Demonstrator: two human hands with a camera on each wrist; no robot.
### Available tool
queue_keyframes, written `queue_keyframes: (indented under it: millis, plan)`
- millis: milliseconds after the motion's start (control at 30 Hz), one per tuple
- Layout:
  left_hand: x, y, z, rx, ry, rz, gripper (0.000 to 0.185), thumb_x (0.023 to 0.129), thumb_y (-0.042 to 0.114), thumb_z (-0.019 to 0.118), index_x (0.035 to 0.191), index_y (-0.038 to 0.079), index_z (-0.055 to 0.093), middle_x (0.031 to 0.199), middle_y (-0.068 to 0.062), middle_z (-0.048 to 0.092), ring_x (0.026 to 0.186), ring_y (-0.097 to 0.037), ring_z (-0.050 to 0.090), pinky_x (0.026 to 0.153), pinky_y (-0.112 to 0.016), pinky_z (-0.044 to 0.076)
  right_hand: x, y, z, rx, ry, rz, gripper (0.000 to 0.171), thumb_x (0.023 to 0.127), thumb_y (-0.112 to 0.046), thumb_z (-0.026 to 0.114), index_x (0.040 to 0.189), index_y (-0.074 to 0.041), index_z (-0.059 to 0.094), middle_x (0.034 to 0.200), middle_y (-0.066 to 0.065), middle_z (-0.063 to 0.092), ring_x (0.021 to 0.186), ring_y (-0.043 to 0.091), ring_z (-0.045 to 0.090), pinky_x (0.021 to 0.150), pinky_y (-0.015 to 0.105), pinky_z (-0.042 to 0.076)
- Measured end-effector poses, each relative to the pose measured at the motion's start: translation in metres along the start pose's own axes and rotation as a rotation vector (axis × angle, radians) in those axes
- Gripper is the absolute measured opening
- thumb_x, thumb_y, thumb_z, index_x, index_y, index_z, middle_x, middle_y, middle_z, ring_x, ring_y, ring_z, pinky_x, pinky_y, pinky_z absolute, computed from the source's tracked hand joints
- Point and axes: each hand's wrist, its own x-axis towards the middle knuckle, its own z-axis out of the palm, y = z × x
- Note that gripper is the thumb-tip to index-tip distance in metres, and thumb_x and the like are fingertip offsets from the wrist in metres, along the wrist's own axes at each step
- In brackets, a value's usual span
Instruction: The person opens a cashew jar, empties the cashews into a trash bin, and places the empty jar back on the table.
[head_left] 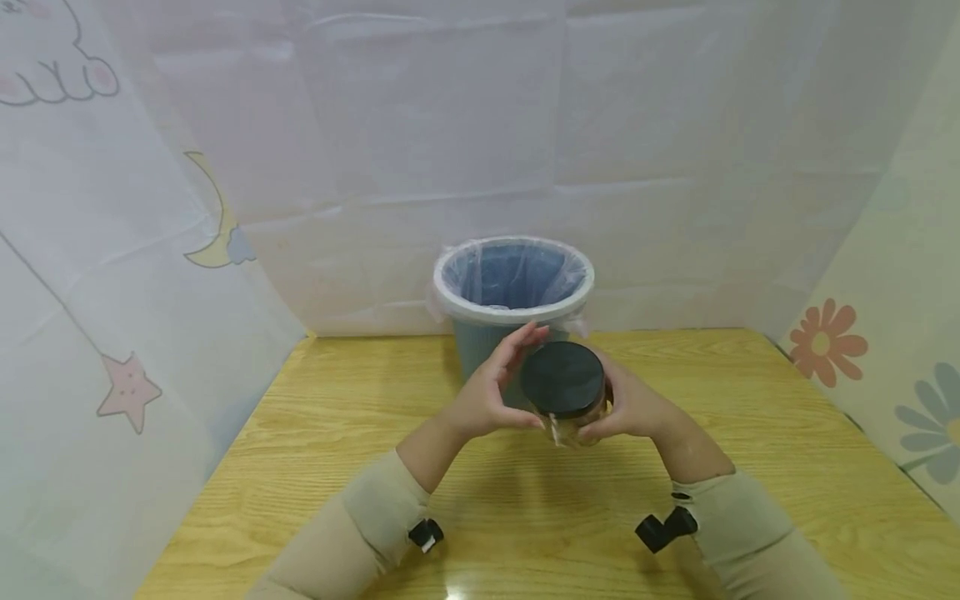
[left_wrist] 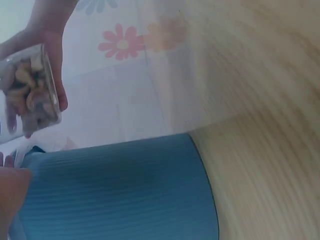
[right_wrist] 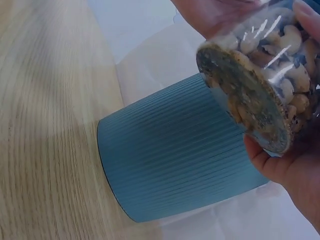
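Note:
A clear jar of cashews (right_wrist: 287, 60) with a black lid (head_left: 564, 379) is held above the table, its base tilted toward the right wrist camera. My right hand (head_left: 633, 400) grips the jar from the right side, thumb at the front. On the other side, my left hand (head_left: 491, 392) has its thumb close to the jar and its fingers extended beside the lid. Whether that thumb touches the glass, I cannot tell. The left wrist view shows the jar (left_wrist: 32, 90) in the right hand, with only part of the left hand (left_wrist: 12, 192) at the lower edge.
Behind the hands stands a blue ribbed bin (head_left: 472, 346), with a pale rim and a clear plastic liner. It rests on the wood-grain table (head_left: 360, 400) near the back edge. Printed cloth walls (head_left: 420, 125) enclose the back and sides.

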Motion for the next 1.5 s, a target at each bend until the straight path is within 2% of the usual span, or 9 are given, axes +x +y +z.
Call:
queue_keyframes:
  millis: [133,267,400,500,700,867,967,1100,1500]
  plan:
    - [0.000,0.002,-0.005,0.014,-0.070,-0.020,0.115,0.069,0.048,0.072,0.140,-0.013,0.006,0.143,-0.033,0.017,0.134,-0.041,0.014,0.105,-0.057,0.010,0.000,0.000,-0.001,0.009,-0.052,-0.021,0.092,0.061,-0.003,0.082,0.137,0.001,0.029,0.129,0.002,0.046,0.116,0.014,0.046,0.095,0.027,0.039]
    - [0.000,0.003,-0.007,0.026,-0.127,-0.013,0.113,0.070,0.048,0.071,0.140,-0.013,0.007,0.144,-0.032,0.017,0.135,-0.039,0.015,0.107,-0.055,0.011,0.001,-0.001,0.000,0.056,-0.113,-0.082,0.089,0.066,-0.010,0.082,0.136,0.004,0.029,0.130,0.006,0.046,0.118,0.017,0.045,0.097,0.028,0.037]
    - [-0.001,0.003,-0.009,-0.023,-0.174,0.002,0.110,0.073,0.043,0.071,0.139,-0.015,0.006,0.142,-0.034,0.018,0.131,-0.045,0.020,0.106,-0.055,0.015,0.003,0.000,0.001,0.108,-0.164,-0.140,0.087,0.071,-0.019,0.080,0.136,0.007,0.027,0.132,0.009,0.044,0.119,0.019,0.044,0.098,0.028,0.036]
    - [-0.001,0.004,-0.009,-0.073,-0.197,-0.003,0.107,0.075,0.040,0.071,0.139,-0.015,0.005,0.141,-0.035,0.019,0.129,-0.046,0.024,0.106,-0.054,0.017,0.003,0.000,0.001,0.133,-0.186,-0.137,0.087,0.073,-0.025,0.078,0.136,0.008,0.026,0.133,0.008,0.043,0.120,0.019,0.043,0.099,0.029,0.035]
    - [-0.002,0.000,-0.009,-0.106,-0.209,-0.007,0.105,0.076,0.039,0.070,0.141,-0.012,0.005,0.140,-0.034,0.024,0.130,-0.039,0.028,0.107,-0.047,0.022,0.003,-0.003,0.001,0.154,-0.204,-0.081,0.091,0.074,-0.026,0.078,0.138,0.007,0.023,0.137,0.005,0.039,0.124,0.018,0.038,0.102,0.030,0.031]
    - [-0.005,-0.014,-0.009,-0.102,-0.201,-0.003,0.103,0.075,0.039,0.071,0.143,-0.008,0.011,0.140,-0.030,0.028,0.131,-0.033,0.030,0.108,-0.044,0.021,0.006,-0.003,0.002,0.179,-0.230,-0.133,0.092,0.075,-0.024,0.077,0.139,0.008,0.020,0.138,0.009,0.037,0.125,0.020,0.038,0.102,0.030,0.032]
    - [-0.003,-0.006,-0.007,-0.094,-0.192,-0.017,0.100,0.075,0.039,0.072,0.140,-0.012,0.016,0.139,-0.032,0.028,0.129,-0.032,0.032,0.108,-0.044,0.022,0.008,-0.003,0.001,0.188,-0.239,-0.161,0.092,0.074,-0.022,0.077,0.139,0.008,0.019,0.137,0.012,0.038,0.124,0.022,0.039,0.102,0.030,0.032]
    - [0.001,0.004,-0.004,-0.065,-0.186,-0.025,0.098,0.074,0.043,0.070,0.136,-0.016,0.022,0.135,-0.033,0.030,0.126,-0.027,0.036,0.106,-0.041,0.027,0.007,-0.004,0.000,0.173,-0.227,-0.147,0.093,0.073,-0.021,0.078,0.139,0.008,0.020,0.137,0.011,0.038,0.123,0.020,0.039,0.102,0.029,0.032]
    - [0.002,0.004,-0.003,-0.024,-0.180,-0.040,0.095,0.072,0.047,0.070,0.132,-0.015,0.029,0.125,-0.029,0.039,0.118,-0.020,0.040,0.104,-0.038,0.031,0.006,-0.002,-0.001,0.178,-0.241,-0.128,0.090,0.075,-0.024,0.076,0.139,0.007,0.021,0.137,0.011,0.038,0.123,0.021,0.040,0.101,0.032,0.034]
